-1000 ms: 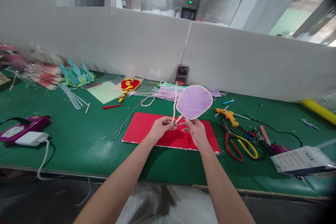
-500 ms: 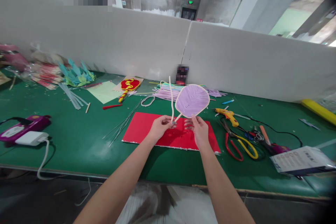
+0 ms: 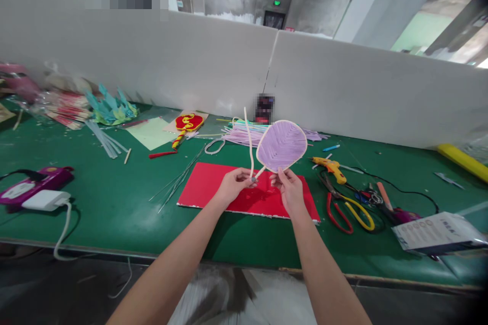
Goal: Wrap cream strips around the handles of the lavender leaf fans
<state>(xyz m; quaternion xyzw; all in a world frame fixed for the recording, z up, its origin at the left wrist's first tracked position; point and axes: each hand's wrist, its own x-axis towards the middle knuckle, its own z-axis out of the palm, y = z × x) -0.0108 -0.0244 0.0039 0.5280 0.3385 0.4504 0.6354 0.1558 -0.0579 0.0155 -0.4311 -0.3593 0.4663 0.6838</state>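
A purple hand fan (image 3: 282,146) with a cream rim is held up over a red board (image 3: 206,185). My left hand (image 3: 237,185) pinches the short cream handle at its lower end. From that same grip a loose cream pipe cleaner (image 3: 249,142) rises, slightly bent. My right hand (image 3: 290,188) grips the fan's lower rim between thumb and fingers. Behind the fan lies a bundle of pastel pipe cleaners (image 3: 238,134), partly hidden by it.
A red and yellow fan (image 3: 188,123) lies at the back. Thin wires (image 3: 177,183) are left of the board. To the right are a yellow glue gun (image 3: 331,168), pliers (image 3: 345,208) and a white box (image 3: 438,231). A purple power strip (image 3: 38,188) sits far left.
The fan has shifted slightly right and up, tilting a little. The loose pipe cleaner's top leans slightly further left. Both hands keep their hold.
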